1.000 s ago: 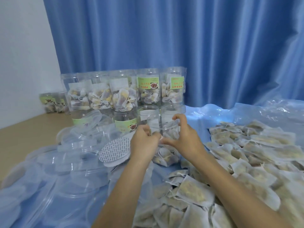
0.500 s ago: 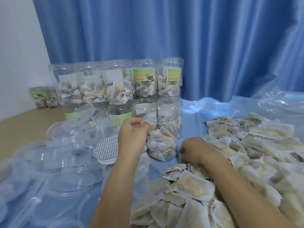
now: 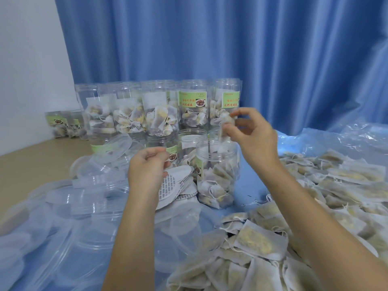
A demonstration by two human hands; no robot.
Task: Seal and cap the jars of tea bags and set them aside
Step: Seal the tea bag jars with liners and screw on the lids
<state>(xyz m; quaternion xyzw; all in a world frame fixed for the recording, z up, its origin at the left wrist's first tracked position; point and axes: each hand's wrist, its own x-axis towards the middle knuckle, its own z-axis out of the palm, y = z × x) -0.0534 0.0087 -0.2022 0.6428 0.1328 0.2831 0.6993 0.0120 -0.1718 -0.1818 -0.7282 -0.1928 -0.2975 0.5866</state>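
Observation:
An open clear jar, part full of tea bags, stands on the blue sheet in the middle. My right hand pinches a tea bag just above the jar's mouth. My left hand hovers left of the jar with its fingers curled over a stack of round seal liners; whether it holds anything is hidden. Clear lids lie scattered at the left.
Capped jars of tea bags stand stacked in rows behind, with more at the far left by the wall. A big pile of loose tea bags covers the right and front. A blue curtain hangs behind.
My right hand rose from the tea bag pile with a bag and now holds it over the jar. My left hand let go of the jar and moved down-left over the liners.

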